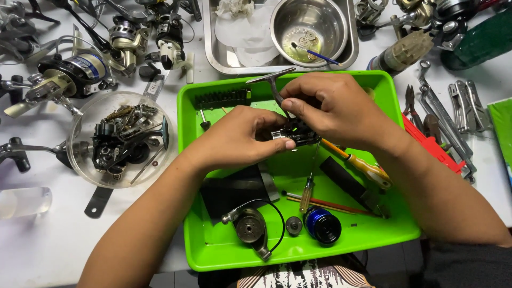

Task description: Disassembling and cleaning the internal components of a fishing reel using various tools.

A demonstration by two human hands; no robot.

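On the left of the white desk [48, 250] lie several fishing reels [69, 74]. Just right of them a clear round dish [80, 160] holds a dark, partly stripped reel and loose small metal parts.

The green tray [213, 250] sits in the middle. Above it both hands meet on a small black reel body [293, 133]. The left hand [240, 138] is curled closed around the body's left end, thumb and fingertips pressed on it. The right hand [336, 106] is closed over its top and right side, fingers bent down onto it. The body's long axis runs roughly left to right, and its metal foot [272, 80] sticks up and away from the person, toward the far edge of the tray.

In the tray below the hands lie a black cloth [234, 189], a rotor with a wire bail [253, 226], a small round gear [294, 225], a blue spool [322, 225], a clear-handled screwdriver [306, 192] and an orange-handled screwdriver [362, 168].

Beyond the tray a steel tray [210, 53] holds crumpled white paper and a steel bowl [333, 21] with small gears and a brush in liquid.

At the right lie pliers [410, 101] and wrenches [445, 125].
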